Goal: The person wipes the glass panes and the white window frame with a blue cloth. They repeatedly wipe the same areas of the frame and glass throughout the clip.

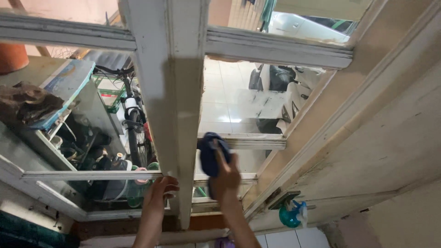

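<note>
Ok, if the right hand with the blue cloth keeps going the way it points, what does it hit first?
Probably the white horizontal window bar just above it: the right hand points up the pane with the blue cloth already nearly reaching that bar, though depth is unclear.

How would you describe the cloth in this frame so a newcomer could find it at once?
Start at the white window frame with its thick upright post. Just right of that post, low down, the right hand presses a cloth against the glass pane. It is the only dark blue, bunched, soft thing there; the teal spray bottle further right is hard and see-through.
</note>
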